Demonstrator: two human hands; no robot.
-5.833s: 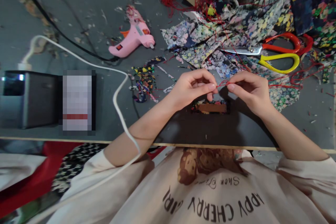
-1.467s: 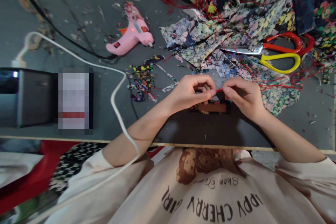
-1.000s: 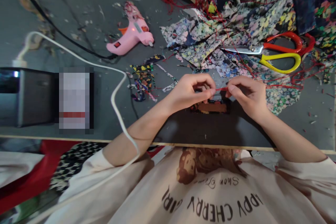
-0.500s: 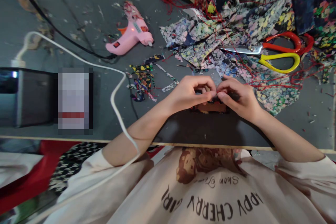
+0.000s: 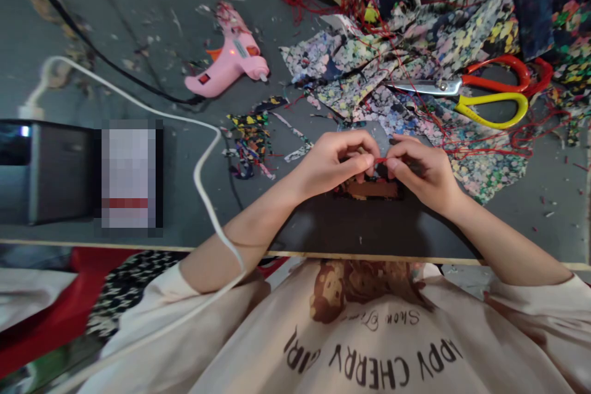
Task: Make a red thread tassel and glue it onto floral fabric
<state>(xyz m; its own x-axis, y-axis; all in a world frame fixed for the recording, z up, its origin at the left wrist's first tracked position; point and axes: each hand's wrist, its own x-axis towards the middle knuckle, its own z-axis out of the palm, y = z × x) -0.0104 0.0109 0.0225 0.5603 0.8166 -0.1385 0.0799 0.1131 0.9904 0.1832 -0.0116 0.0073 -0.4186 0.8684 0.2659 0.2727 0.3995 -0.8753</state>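
A short bit of red thread point(image 5: 381, 160) is pinched between the left hand point(image 5: 335, 163) and right hand point(image 5: 422, 169), near the bench's front edge; no finished knot is seen yet.

From my remote seat I see my left hand point(image 5: 331, 163) and right hand point(image 5: 422, 170) meeting fingertip to fingertip above the near middle of the surface point(image 5: 138, 24), a short length of thread point(image 5: 380, 160) pinched between them. Directly beneath them lies a small flat cloth-wrapped piece point(image 5: 369, 188). Behind the hands a heap of fabric scraps point(image 5: 415, 49) spreads to the far right, with scissors point(image 5: 466, 91) lying on it. Left of that heap, farther back, rests the glue gun point(image 5: 228, 61). Between the gun and my left hand sit smaller cuttings point(image 5: 252, 138). At far left stands a box point(image 5: 55, 172), with a cable point(image 5: 203, 172) curving past it toward me.
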